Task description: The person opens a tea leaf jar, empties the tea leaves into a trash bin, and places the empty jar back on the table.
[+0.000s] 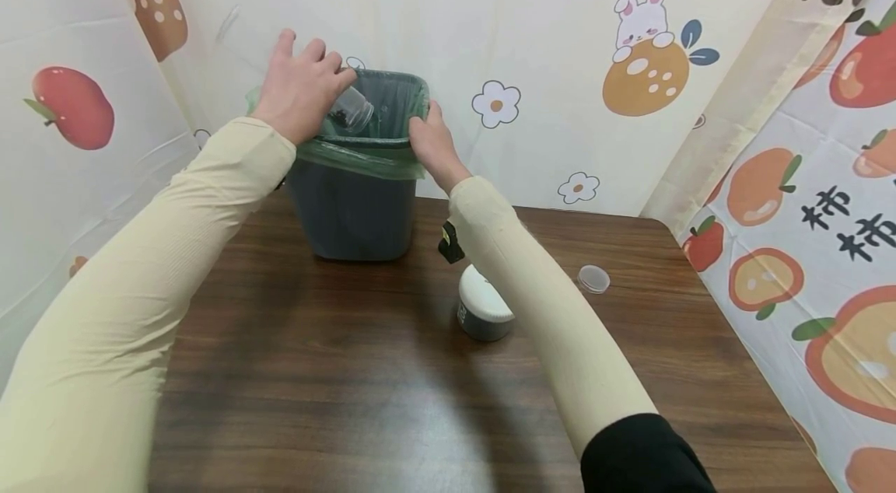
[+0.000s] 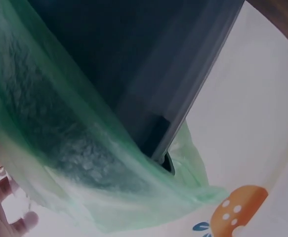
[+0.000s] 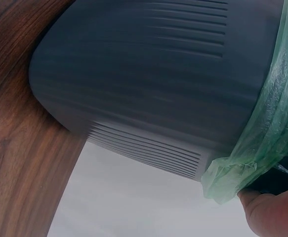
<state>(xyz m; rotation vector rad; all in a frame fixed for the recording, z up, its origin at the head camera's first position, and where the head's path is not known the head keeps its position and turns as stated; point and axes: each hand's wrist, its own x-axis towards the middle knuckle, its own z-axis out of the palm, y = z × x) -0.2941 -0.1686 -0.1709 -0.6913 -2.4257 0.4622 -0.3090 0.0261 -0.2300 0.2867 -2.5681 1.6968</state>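
A dark grey trash bin [image 1: 353, 213] stands at the back of the table, lined with a green plastic bag [image 1: 364, 160] folded over its rim. Over the bin's mouth, my left hand [image 1: 302, 92] holds a small clear jar [image 1: 354, 110] from above. The jar is tilted, its open end toward the inside of the bin, with something dark in it. My right hand [image 1: 435, 145] grips the bin's right rim through the bag. In the right wrist view, its thumb [image 3: 277, 213] lies right at the bag's edge. The bottom of the bin's inside is hidden.
A grey tub with a white lid [image 1: 484, 305] stands partly behind my right forearm. To its right, a round clear lid [image 1: 593, 278] lies on the brown wooden table [image 1: 336, 368]. Fruit-printed curtains [image 1: 532, 34] close off the back and both sides.
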